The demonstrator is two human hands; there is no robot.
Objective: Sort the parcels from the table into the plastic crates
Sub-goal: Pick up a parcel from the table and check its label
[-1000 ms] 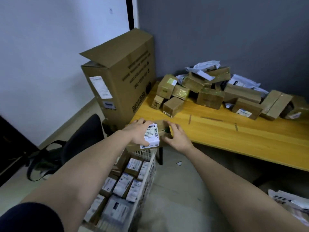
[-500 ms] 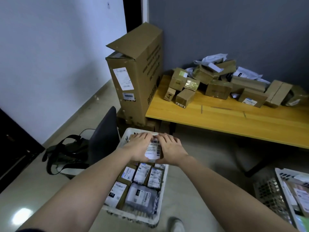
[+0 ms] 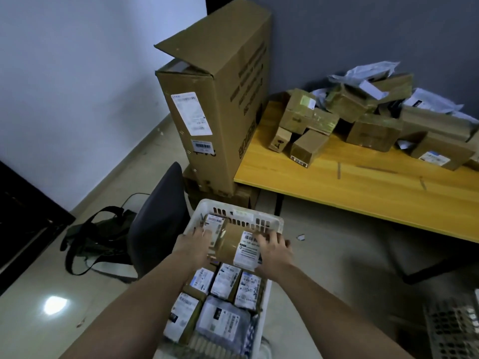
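Left hand (image 3: 198,239) reaching into the far end of the white plastic crate (image 3: 272,224), fingers spread flat against the left side of the brown labelled parcel (image 3: 239,248), not curled. Parcel tilted over the packed rows, long axis running across the crate. Right hand (image 3: 273,248) gripping its right end, seemingly closer. More parcels (image 3: 370,120) piled on the table (image 3: 363,187), right of the crate.

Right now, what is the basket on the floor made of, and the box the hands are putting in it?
The white crate looks like hard moulded plastic: slotted walls, smooth rim. The parcel looks like brown cardboard, maybe glossy with tape, with a white paper label.
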